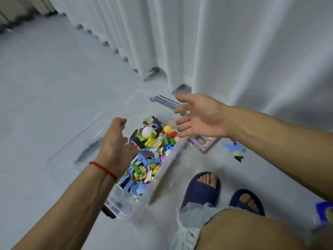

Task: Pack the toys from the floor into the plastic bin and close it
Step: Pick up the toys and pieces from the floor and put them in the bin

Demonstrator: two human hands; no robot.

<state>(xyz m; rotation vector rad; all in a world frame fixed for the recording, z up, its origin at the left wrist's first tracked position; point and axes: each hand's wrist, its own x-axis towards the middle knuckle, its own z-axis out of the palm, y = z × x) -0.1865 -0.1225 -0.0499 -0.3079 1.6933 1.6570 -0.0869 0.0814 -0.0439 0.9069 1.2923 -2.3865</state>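
Clear bin (pixel 163 170) heaped with toys (pixel 153 141), long axis running away between both grips. Left grip (pixel 115 141) loosely curled, empty; right grip (pixel 198 116) spread open, empty.

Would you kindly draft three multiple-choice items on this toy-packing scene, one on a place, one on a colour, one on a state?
1. Where does the purple puzzle board lie?
A. inside the bin
B. on the floor right of the bin
C. on the lid

2. What colour is the band on the left wrist?
A. red
B. green
C. white

3. How is the plastic bin now?
A. closed
B. open, holding toys
C. open, empty

Answers: 1 B, the board rests on the floor beyond the bin's right wall. 2 A, a red string circles the wrist. 3 B, the clear lid lies on the floor and toys fill the bin.
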